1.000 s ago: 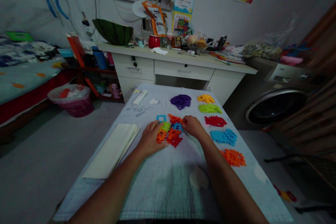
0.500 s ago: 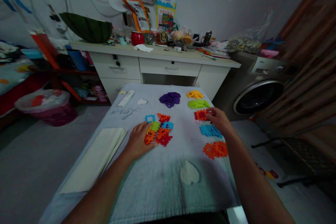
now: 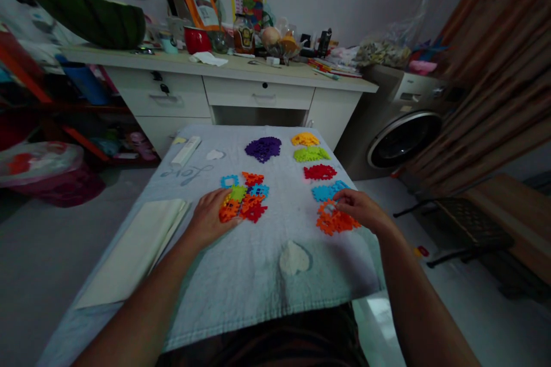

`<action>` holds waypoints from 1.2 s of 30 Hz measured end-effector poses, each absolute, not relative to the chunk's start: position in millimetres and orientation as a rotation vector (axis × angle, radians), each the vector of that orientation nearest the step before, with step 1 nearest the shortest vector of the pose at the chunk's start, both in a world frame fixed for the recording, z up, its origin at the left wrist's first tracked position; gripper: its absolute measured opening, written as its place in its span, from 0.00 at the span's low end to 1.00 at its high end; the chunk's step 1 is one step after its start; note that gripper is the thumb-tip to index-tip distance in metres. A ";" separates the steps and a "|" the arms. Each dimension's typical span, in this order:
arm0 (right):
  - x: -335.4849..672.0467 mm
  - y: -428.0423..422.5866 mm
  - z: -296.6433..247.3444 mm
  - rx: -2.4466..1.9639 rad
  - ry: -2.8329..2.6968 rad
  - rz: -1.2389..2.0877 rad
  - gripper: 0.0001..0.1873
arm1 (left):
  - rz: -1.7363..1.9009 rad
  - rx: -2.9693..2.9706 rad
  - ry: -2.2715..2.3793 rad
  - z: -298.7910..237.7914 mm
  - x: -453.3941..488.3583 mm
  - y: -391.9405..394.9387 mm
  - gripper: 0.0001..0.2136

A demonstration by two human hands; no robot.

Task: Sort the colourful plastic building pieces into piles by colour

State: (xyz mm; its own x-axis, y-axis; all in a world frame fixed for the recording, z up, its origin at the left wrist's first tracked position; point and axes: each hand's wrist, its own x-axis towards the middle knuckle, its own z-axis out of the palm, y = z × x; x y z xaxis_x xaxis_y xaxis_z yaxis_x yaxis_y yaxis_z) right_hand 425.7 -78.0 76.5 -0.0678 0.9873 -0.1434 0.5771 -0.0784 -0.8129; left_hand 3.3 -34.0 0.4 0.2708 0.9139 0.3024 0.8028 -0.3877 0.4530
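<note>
My left hand (image 3: 210, 216) is closed around the left side of a cluster of joined interlocking plastic blocks (image 3: 252, 205), coloured orange, red, lime, yellow and blue. A blue square block (image 3: 229, 181) and orange-red pieces (image 3: 252, 179) sit at its far edge. On the right, my right hand (image 3: 359, 208) pinches an orange square block (image 3: 328, 208) above the orange pile (image 3: 340, 223); its fingertips partly cover the piece. Just beyond that hand lies the blue pile (image 3: 325, 192). Farther back in the same row are red (image 3: 320, 172), lime (image 3: 311, 153) and yellow (image 3: 305, 139) piles.
A purple pile (image 3: 263, 149) lies toward the back of the cloth-covered table (image 3: 241, 275). A folded white cloth (image 3: 133, 249) and a white bar (image 3: 186, 151) are on the left. Behind stands a cluttered white desk (image 3: 258, 94), with a washing machine (image 3: 391, 126) beside it.
My right hand has moved nearer, from over the red pile to over the orange pile, with the orange block. My left hand keeps its hold on the cluster. The view has shifted right and down.
</note>
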 end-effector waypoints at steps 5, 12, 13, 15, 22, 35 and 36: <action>415.3 -84.2 75.4 -1.781 -1.914 0.793 0.11 | 0.775 2.329 1.586 2.4 3.1 -35.1 0.32; 402.4 -80.0 79.1 -1.896 -2.158 0.296 0.07 | 0.824 2.324 1.589 1.6 3.4 -35.7 0.32; 398.9 -77.9 80.8 -1.896 -2.161 0.259 0.06 | 0.828 2.324 1.594 1.6 3.6 -35.9 0.32; 387.9 -72.8 85.0 -1.865 -2.166 0.232 0.07 | 0.822 2.327 1.607 2.2 4.1 -36.7 0.32; 301.2 -54.2 81.8 -1.520 -2.303 0.413 0.10 | 0.745 2.340 1.692 7.2 2.9 -44.7 0.35; 230.9 -52.8 34.4 -1.352 -2.249 0.454 0.22 | 0.686 2.321 1.708 15.1 -2.2 -47.3 0.32; 231.5 -52.4 33.2 -1.361 -2.242 0.447 0.20 | 0.691 2.319 1.706 14.8 -2.4 -46.9 0.32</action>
